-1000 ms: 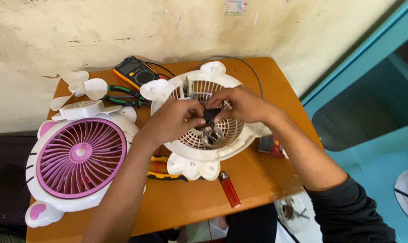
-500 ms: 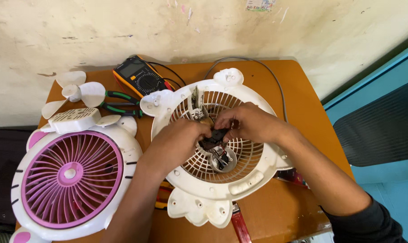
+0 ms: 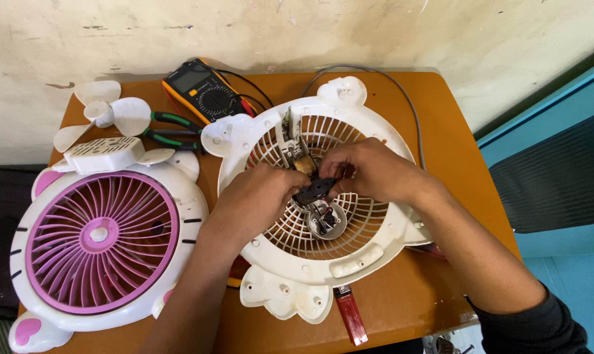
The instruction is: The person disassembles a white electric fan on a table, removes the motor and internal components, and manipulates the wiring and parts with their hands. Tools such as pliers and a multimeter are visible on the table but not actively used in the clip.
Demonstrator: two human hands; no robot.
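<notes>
A white fan back housing [image 3: 382, 242] with a round grille lies on the orange table [image 3: 441, 118]. At the grille's centre sits a silver motor hub [image 3: 327, 223] with small wires. My left hand [image 3: 254, 203] and my right hand [image 3: 365, 172] meet just above it, both pinching a small black part [image 3: 316, 189]. A small circuit piece [image 3: 290, 145] stands inside the housing behind my fingers. The fingertips hide how the black part joins the motor.
A white and pink fan front cover [image 3: 100, 239] lies at the left. White fan blades [image 3: 103, 115], green-handled pliers [image 3: 172, 130] and a multimeter [image 3: 202, 88] lie at the back. A red-handled tool [image 3: 350, 314] pokes out under the housing. A grey cable [image 3: 408, 108] runs along the back right.
The view has closed in on the white housing. My two hands stay together over its centre on the black part, shifted slightly toward the motor hub.
</notes>
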